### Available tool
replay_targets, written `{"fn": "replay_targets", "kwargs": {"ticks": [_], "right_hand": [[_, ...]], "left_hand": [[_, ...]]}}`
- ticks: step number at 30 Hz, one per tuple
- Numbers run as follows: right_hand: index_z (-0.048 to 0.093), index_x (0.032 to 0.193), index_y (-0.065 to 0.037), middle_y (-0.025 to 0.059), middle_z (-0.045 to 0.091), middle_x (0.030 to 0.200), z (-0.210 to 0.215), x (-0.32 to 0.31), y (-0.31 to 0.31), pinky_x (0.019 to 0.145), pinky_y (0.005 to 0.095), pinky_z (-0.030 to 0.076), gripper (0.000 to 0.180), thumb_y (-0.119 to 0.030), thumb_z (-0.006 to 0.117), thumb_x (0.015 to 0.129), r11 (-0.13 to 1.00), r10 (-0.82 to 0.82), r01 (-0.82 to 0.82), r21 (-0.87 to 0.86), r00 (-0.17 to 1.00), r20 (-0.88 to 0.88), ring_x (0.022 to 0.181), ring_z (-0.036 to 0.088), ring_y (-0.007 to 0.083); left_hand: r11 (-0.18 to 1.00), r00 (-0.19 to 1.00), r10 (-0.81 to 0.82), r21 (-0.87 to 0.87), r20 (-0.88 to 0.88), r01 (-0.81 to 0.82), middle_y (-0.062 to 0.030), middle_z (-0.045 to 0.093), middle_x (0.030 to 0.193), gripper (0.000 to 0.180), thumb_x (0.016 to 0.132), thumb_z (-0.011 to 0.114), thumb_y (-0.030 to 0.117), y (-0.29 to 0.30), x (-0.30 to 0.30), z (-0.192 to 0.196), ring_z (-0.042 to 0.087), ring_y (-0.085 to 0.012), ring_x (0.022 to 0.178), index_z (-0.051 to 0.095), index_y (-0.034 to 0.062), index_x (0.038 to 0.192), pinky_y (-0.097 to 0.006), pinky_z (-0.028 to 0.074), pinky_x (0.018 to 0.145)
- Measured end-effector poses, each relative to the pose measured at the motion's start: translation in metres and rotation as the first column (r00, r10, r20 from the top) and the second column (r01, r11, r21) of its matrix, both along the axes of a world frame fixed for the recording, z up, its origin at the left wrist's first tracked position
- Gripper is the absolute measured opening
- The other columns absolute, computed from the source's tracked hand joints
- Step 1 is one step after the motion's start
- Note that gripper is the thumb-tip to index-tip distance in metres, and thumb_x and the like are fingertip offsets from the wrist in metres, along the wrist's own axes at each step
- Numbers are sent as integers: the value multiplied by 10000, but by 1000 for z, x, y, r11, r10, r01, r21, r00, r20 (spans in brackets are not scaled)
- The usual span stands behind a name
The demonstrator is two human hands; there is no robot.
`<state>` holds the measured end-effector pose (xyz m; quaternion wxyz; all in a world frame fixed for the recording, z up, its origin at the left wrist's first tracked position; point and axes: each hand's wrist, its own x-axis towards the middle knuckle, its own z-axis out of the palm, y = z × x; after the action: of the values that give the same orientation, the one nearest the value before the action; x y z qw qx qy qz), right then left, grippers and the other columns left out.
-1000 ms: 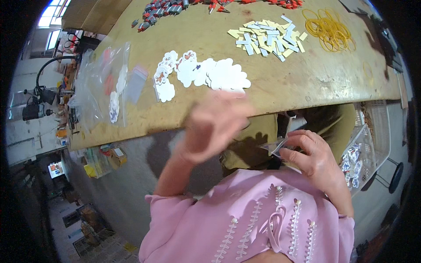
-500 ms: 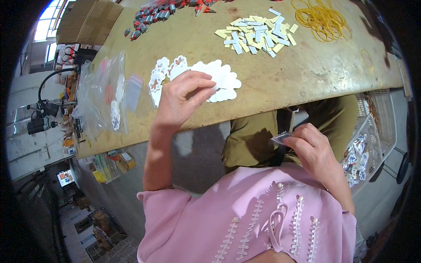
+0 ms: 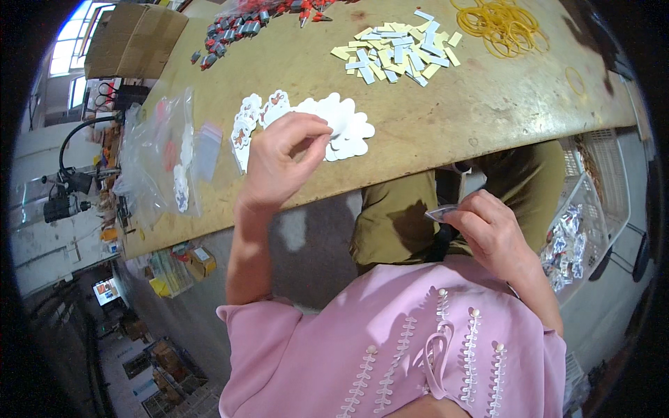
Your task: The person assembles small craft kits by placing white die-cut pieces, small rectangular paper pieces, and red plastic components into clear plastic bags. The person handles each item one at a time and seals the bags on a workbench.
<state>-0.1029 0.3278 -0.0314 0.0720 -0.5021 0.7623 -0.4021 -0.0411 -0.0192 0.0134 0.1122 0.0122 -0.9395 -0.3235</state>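
Cardboard box (image 3: 132, 38) at upper left, contents hidden. Just right of it and lower, clear plastic bags (image 3: 167, 153) lying on the tan worktop (image 3: 446, 118), with white cut-outs and a reddish piece showing through the film. At upper centre, a scatter of small red and grey parts (image 3: 237, 31). Below that, left of centre, a fanned row of white scalloped cards (image 3: 348, 129), some with a small printed figure on the face. Left hand (image 3: 282, 164) resting on that row, fingertips (image 3: 317, 136) pinched narrow on the edge of one card, the rest of the cards spreading out to the right from under the fingers. Further right along the top, a heap of pale yellow and grey-blue paper strips (image 3: 401, 52), then a tangle of yellow rubber bands (image 3: 505, 24) with a single band lying apart nearer the worktop's edge. Lower right, below the worktop edge and over the lap, right hand (image 3: 491, 233) closed on a small clear packet (image 3: 442, 212), well apart from the cards. At far right, a white wire basket (image 3: 603, 181) holding small filled clear bags (image 3: 564, 247).
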Motion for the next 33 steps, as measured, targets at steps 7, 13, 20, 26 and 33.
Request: {"fn": "replay_targets", "kwargs": {"ticks": [7,13,20,26,33], "right_hand": [[683,1005,0,136,631,983,5,-2,-3,780,439,544,281,62,740,737,1000,-5,4,-23,999,-42,915,656,341],[677,1026,-12,152,667,1101,9,-3,-14,881,438,546,268,-20,697,758,996,-67,60,-72,992,-106,1042,673,349],[682,1035,-9,184,671,1170,24,-6,-35,916,438,563,270,43,688,770,991,23,-18,-131,999,36,1073,677,375],[719,1083,-8,187,670,1180,31,-4,-36,877,403,576,283,63,719,809,988,32,-20,-155,997,74,1068,689,347],[730,1066,12,159,675,1201,28,-1,-44,851,335,588,244,155,713,869,965,70,2,-263,962,264,1034,719,256]], "left_hand": [[926,956,19,-355,-292,-127,-116,777,990,178,841,760,-47,13,7,-20,763,-276,915,727,39,994,-363,616,787],[864,799,460,401,-388,-303,-112,743,1149,94,927,731,-29,6,19,-31,702,-145,1006,698,-19,1014,-294,601,819],[751,909,206,654,-363,91,-132,695,1116,131,895,723,-54,87,41,-24,652,-179,1031,699,8,1008,-311,508,931],[859,952,118,511,-283,45,-121,694,1086,249,824,765,-127,104,44,-16,671,-201,983,728,32,1012,-297,516,872],[824,959,128,565,-255,40,-103,697,1060,253,832,770,-110,109,48,-15,672,-197,971,758,54,1025,-295,522,846]]}}
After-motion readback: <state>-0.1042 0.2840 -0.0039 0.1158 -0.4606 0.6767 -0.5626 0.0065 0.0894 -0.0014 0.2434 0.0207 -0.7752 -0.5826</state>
